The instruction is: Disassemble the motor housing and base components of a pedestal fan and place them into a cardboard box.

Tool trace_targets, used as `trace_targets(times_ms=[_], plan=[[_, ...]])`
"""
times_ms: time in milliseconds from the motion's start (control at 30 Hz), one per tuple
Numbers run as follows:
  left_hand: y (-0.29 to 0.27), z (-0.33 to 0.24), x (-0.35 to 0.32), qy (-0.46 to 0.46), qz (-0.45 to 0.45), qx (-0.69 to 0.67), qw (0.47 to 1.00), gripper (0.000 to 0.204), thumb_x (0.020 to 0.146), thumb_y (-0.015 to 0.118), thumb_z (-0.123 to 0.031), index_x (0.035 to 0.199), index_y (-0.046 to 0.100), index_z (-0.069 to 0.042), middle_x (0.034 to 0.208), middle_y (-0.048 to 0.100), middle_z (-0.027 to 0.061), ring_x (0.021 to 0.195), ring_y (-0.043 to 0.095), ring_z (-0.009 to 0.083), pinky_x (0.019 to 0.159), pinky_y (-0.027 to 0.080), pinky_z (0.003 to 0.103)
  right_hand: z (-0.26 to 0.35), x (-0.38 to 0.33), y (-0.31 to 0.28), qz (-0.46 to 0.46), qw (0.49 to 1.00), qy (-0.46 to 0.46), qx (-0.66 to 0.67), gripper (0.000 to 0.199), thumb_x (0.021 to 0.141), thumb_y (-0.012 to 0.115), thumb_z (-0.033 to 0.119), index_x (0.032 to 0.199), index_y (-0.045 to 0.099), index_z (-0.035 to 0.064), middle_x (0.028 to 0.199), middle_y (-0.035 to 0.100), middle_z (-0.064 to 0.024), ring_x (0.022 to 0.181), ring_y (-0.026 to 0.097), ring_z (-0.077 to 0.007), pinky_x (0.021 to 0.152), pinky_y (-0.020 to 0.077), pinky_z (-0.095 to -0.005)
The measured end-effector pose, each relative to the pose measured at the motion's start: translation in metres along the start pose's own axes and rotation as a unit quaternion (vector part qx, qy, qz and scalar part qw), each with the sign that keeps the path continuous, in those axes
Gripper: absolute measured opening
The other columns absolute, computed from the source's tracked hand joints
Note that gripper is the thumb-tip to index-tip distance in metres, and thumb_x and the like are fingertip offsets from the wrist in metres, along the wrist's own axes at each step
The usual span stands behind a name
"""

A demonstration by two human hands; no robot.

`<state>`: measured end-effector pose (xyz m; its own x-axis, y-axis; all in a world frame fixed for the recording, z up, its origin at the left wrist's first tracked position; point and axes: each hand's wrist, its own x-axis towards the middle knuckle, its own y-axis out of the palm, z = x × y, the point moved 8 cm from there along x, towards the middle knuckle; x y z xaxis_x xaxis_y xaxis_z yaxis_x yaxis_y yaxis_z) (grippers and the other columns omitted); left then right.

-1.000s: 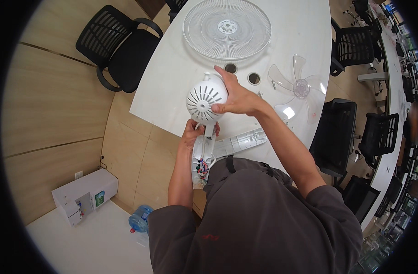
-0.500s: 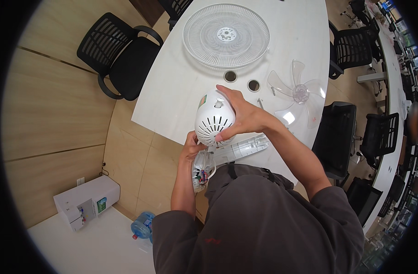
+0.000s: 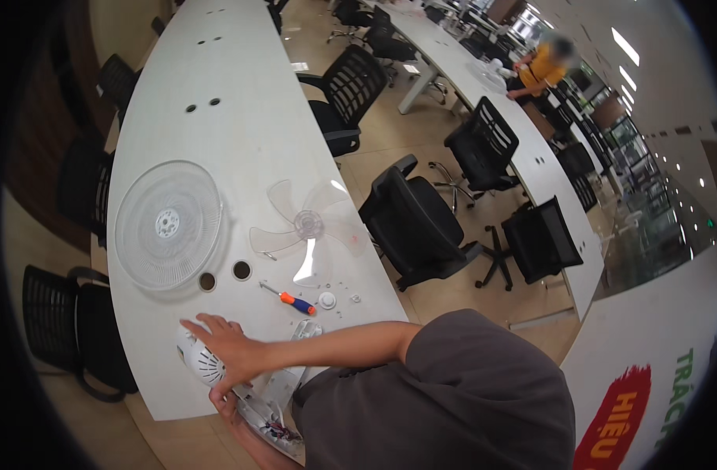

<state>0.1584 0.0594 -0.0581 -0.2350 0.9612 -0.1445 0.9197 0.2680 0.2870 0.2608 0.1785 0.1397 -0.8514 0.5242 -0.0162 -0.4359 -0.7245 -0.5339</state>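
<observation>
A white fan motor housing (image 3: 200,362) with slotted vents stands at the near left of the table. My right hand (image 3: 239,354) is spread over its top and side and grips it. Just below, my left hand (image 3: 227,403) closes around the fan's neck under the housing; part of its fingers is hidden. Toward my body runs the opened fan base (image 3: 276,431), coloured wires showing inside. Beside it lies a long white plastic cover piece (image 3: 284,385), partly behind my right forearm.
On the table lie a round fan grille (image 3: 141,251), clear fan blades (image 3: 307,225), an orange-and-blue screwdriver (image 3: 298,303), a white round cap (image 3: 326,300) and small loose parts. Black chairs (image 3: 417,223) stand around. A person in yellow (image 3: 540,69) works at a far table.
My view has swung to the right, showing the far tables and the other person. Both hands keep their hold on the fan; the screwdriver and small parts now show.
</observation>
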Motion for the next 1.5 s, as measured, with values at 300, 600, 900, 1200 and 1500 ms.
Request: trace_targets(times_ms=[300, 600, 900, 1200, 1500], plan=[[-0.031, -0.015, -0.033, -0.048, -0.190, 0.155, 0.968, 0.036, 0.080, 0.080, -0.022, 0.107, 0.064, -0.005, 0.096, 0.063, 0.0008, 0.091, 0.060, 0.0137, 0.081, 0.047, 0.029, -0.005, -0.012, -0.006, -0.136, 0.986, 0.032, -0.086, 0.109, 0.067, 0.083, 0.037, 0.153, 0.022, 0.0088, 0.143, 0.029, -0.0365, 0.123, 0.041, -0.0528, 0.100, 0.0381, -0.0573], [0.027, -0.055, -0.016, -0.034, -0.101, -0.033, 0.994, 0.049, 0.081, 0.077, -0.019, 0.119, 0.060, 0.005, 0.106, 0.067, 0.0067, 0.093, 0.063, 0.0129, 0.086, 0.048, 0.027, -0.009, 0.005, -0.031, -0.231, 0.972, -0.022, -0.036, 0.087, 0.057, 0.084, 0.029, 0.129, 0.044, 0.0013, 0.119, 0.049, -0.0225, 0.103, 0.055, -0.0390, 0.082, 0.0509, -0.0456], [0.027, -0.065, -0.017, -0.014, -0.140, -0.015, 0.990, 0.043, 0.085, 0.072, -0.015, 0.121, 0.059, 0.006, 0.108, 0.068, 0.0091, 0.094, 0.064, 0.0136, 0.085, 0.050, 0.028, -0.025, 0.017, -0.041, -0.229, 0.971, 0.046, -0.048, 0.087, 0.058, 0.088, 0.031, 0.124, 0.047, -0.0072, 0.102, 0.065, -0.0231, 0.091, 0.067, -0.0313, 0.080, 0.0545, -0.0382], [0.024, -0.071, -0.014, -0.058, -0.150, 0.004, 0.987, 0.036, 0.087, 0.069, -0.012, 0.118, 0.062, 0.006, 0.103, 0.068, 0.0096, 0.087, 0.063, 0.0127, 0.077, 0.052, 0.029, -0.042, 0.033, -0.018, -0.189, 0.979, 0.067, -0.032, 0.092, 0.058, 0.087, 0.039, 0.126, 0.045, -0.0070, 0.113, 0.056, -0.0229, 0.100, 0.062, -0.0340, 0.085, 0.0515, -0.0418], [0.024, -0.075, -0.018, -0.049, -0.166, 0.008, 0.985, 0.035, 0.087, 0.068, -0.009, 0.117, 0.061, 0.007, 0.099, 0.070, 0.0134, 0.084, 0.066, 0.0151, 0.073, 0.053, 0.029, -0.044, 0.022, -0.024, -0.230, 0.971, 0.042, 0.047, 0.086, 0.059, 0.088, 0.031, 0.122, 0.045, -0.0073, 0.106, 0.061, -0.0216, 0.092, 0.065, -0.0282, 0.079, 0.0541, -0.0346]])
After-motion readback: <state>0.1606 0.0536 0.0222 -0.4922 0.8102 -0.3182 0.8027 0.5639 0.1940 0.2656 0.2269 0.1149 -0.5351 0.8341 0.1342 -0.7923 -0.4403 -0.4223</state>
